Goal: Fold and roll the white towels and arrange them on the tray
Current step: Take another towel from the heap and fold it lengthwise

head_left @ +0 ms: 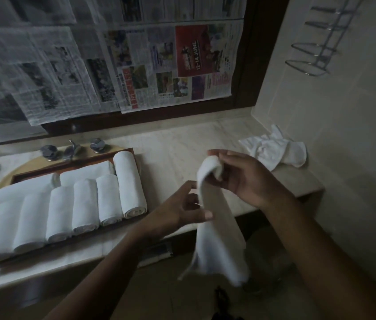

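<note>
- A folded white towel (217, 232) hangs as a long strip in front of the counter edge; its lower end is loose and blurred.
- The left hand (182, 209) is at the strip's left edge, fingers curled, thumb tip lying on the cloth. I cannot tell if it really grips the towel.
- The right hand (244, 176) is higher and pinches the top end of the towel, which is bent over between thumb and fingers.
- On the marble counter (182, 144), left of the hands, the wooden tray (78, 161) carries several rolled towels (90, 204): one row side by side in front, two more lying across behind them.
- A crumpled towel (274, 148) lies apart in the right corner of the counter.
- Behind the tray stand metal taps (74, 150).
- Sheets of newspaper (136, 65) cover the pane above, and a wire rack (316, 49) hangs on the right wall.
</note>
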Available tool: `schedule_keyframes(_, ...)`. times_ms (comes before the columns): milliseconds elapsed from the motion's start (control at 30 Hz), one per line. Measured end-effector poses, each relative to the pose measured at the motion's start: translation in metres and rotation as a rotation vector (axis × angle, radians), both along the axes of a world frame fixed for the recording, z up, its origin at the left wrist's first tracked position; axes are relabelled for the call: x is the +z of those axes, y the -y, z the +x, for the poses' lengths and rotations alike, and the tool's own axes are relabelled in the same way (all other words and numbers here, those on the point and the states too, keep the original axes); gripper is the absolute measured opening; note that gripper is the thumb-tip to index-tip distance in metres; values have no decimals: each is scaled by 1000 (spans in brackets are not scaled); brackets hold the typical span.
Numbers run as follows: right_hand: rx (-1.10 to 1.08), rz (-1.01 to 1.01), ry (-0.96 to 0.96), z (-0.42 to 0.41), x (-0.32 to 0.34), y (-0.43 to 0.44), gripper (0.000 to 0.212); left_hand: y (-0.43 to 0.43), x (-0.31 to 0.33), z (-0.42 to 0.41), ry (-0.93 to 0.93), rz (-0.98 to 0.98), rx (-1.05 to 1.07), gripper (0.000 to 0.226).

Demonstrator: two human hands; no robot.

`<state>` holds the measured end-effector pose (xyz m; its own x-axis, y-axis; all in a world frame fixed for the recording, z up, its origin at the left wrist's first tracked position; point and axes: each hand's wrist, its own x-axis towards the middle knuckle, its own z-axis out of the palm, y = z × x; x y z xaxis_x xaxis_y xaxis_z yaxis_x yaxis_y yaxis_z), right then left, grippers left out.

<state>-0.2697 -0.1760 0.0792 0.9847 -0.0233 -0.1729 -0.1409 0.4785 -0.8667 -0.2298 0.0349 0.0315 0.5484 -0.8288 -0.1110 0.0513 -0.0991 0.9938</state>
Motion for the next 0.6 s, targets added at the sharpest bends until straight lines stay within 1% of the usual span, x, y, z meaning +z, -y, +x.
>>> schedule_keyframes(33, 34, 0, 16, 2, -1, -4, 34, 3, 1, -5, 39, -25, 17, 59)
schedule_keyframes(100, 75, -40, 58, 5, 0, -7, 39, 6, -1, -4, 145, -24, 172, 48)
schedule_keyframes(133, 77, -90, 81, 6, 2, -6, 42, 4, -3, 1, 187, -1, 278, 42)
schedule_keyframes(167, 59, -204, 108, 8, 3, -3, 46, 0, -6, 8, 220, 36, 371, 37)
schedule_keyframes(200, 16, -417, 134, 9, 4, 0, 50, -6, -8, 16, 252, 76, 434, 31)
schedule_keyframes(267, -85, -1004, 169, 10, 2, 9, 54, -18, -8, 33, 342, 130, 482, 15)
schedule_keyframes(300, -106, -1238, 168, 10, -2, 11, 57, -21, -5, 40, 395, 144, 484, 11)
schedule_keyframes(333, -101, -1396, 150, 9, -5, 12, 59, -23, 0, 45, 445, 154, 480, 12)
schedule_keyframes(367, -92, -1487, 133, 9, -12, 12, 59, -23, 5, 48, 476, 152, 467, 13)
schedule_keyframes(400, -100, -1543, 132, 9, -18, 13, 53, -23, 9, 51, 504, 154, 451, 13)
schedule_keyframes(433, -130, -1578, 158, 10, -24, 15, 41, -23, 11, 53, 534, 162, 435, 14)
schedule_keyframes(467, -166, -1599, 188, 10, -29, 18, 28, -23, 12, 55, 569, 199, 419, 17)
schedule_keyframes(500, -194, -1609, 211, 12, -35, 22, 22, -24, 11, 57, 601, 239, 406, 20)
schedule_keyframes(533, -200, -1607, 230, 13, -41, 28, 24, -25, 10, 58, 631, 285, 389, 22)
schedule_keyframes(600, -143, -1560, 229, 13, -51, 35, 31, -26, 8, 59, 661, 346, 351, 17)
